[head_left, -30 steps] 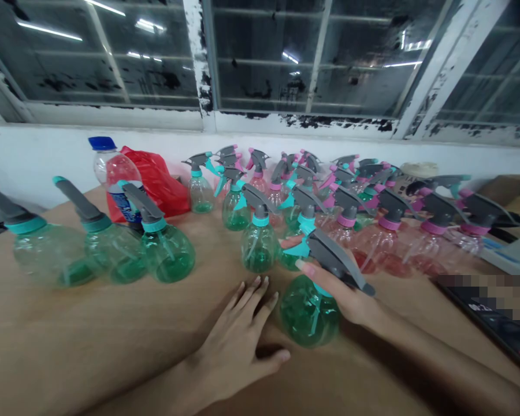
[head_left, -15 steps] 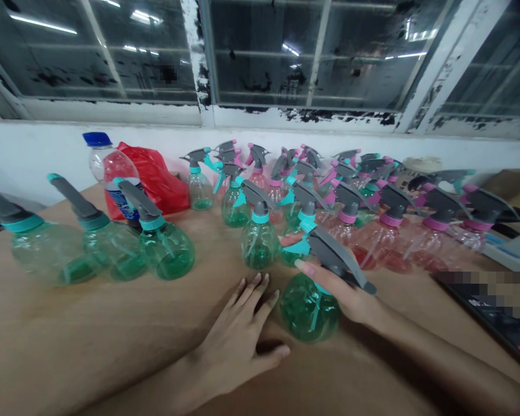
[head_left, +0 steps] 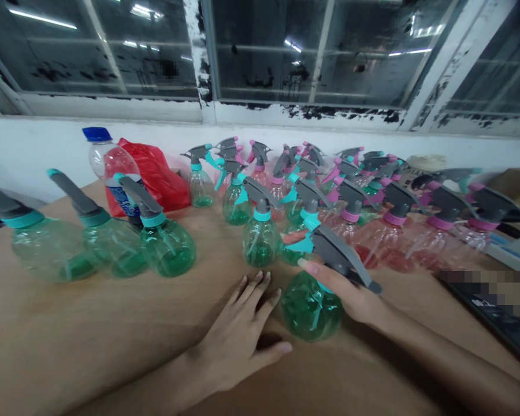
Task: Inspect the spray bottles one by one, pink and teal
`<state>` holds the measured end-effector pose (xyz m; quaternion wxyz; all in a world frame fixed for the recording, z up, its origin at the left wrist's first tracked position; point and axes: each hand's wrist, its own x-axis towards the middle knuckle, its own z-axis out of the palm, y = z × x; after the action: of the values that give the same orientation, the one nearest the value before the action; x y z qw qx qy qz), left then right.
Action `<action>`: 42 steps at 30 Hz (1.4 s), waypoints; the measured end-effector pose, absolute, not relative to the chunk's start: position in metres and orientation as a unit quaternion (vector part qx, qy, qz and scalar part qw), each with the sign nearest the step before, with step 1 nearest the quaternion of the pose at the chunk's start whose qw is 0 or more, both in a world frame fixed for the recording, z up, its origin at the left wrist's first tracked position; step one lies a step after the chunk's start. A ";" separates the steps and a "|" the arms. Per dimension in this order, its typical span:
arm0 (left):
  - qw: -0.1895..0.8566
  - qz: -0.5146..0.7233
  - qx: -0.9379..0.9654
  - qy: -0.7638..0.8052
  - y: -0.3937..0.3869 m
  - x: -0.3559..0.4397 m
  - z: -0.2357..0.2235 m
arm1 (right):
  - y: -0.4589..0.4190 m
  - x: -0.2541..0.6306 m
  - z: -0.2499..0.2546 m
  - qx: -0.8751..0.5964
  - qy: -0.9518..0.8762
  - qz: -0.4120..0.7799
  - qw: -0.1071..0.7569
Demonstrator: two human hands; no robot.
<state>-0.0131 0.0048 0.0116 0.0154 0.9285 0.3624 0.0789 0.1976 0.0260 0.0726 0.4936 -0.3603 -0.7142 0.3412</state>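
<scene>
My right hand [head_left: 351, 292] is wrapped round the neck of a green spray bottle [head_left: 309, 309] with a grey and turquoise trigger head, thumb in front and a fingertip showing behind. The bottle is tilted slightly, with green liquid inside; whether its base touches the table I cannot tell. My left hand [head_left: 242, 329] lies flat on the wooden table [head_left: 112, 341], fingers spread, just left of that bottle and holding nothing. Right beyond its fingertips stands another green spray bottle [head_left: 260, 240].
Green spray bottles [head_left: 167, 248] stand at left. Several pink-collared spray bottles [head_left: 396, 231] crowd the back right. A blue-capped plastic bottle [head_left: 106, 159] and red plastic bag [head_left: 164, 179] sit at back left, below the window. A phone [head_left: 494, 312] lies at the right edge.
The view has shifted very slightly. Both hands and the held spray bottle keep the same pose.
</scene>
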 end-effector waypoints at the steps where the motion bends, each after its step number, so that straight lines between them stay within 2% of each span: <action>1: 0.016 0.084 0.928 0.362 0.005 -0.013 0.012 | 0.026 0.198 0.073 -0.363 -0.713 0.344 0.492; 16: -0.002 0.087 0.929 0.359 0.006 -0.014 0.009 | 0.026 0.197 0.074 -0.344 -0.723 0.337 0.496; 26: -0.016 0.098 0.926 0.363 0.006 -0.014 0.009 | 0.025 0.206 0.069 -0.397 -0.726 0.327 0.457; 32: -0.013 0.100 0.927 0.360 0.006 -0.014 0.007 | 0.023 0.199 0.076 -0.369 -0.713 0.331 0.496; 42: -0.017 0.094 0.928 0.360 0.006 -0.012 0.009 | 0.026 0.200 0.071 -0.341 -0.705 0.367 0.501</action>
<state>-0.0125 0.0060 0.0089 -0.0172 0.9282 0.3596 0.0941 0.1998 0.0256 0.0711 0.5011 -0.3413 -0.7054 0.3672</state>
